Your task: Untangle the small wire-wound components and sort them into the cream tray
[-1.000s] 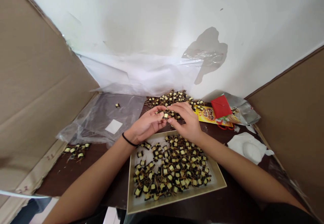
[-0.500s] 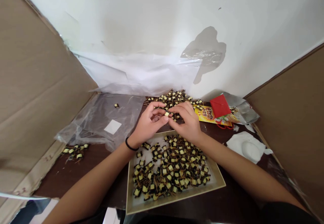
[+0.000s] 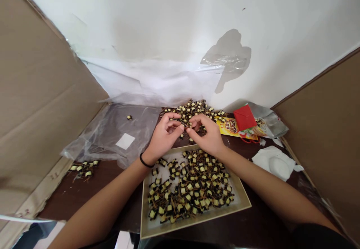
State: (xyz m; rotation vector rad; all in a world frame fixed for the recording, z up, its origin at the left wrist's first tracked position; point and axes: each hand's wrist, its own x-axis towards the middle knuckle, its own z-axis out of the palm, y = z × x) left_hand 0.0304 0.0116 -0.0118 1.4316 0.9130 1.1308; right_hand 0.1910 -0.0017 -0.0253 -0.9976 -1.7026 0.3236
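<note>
While both hands work just past its far rim, the shallow tray (image 3: pixel 237 193) sits on the near side of them, holding yellow-and-black wired pieces (image 3: pixel 201 183). Smaller loose pile (image 3: pixel 195 108) lies right beyond the fingertips. Left hand (image 3: pixel 164 134): thumb and forefinger pinching 1 small piece (image 3: pixel 182 126), held between the 2 hands. Right hand (image 3: pixel 209 134): thumb and fingers curled in close to that piece; can't tell if they grip its wires, too small to make out. Judgement: best to pin the body firmly on the left, handle wires lightly on the right; fine leads likely bend or snag.
</note>
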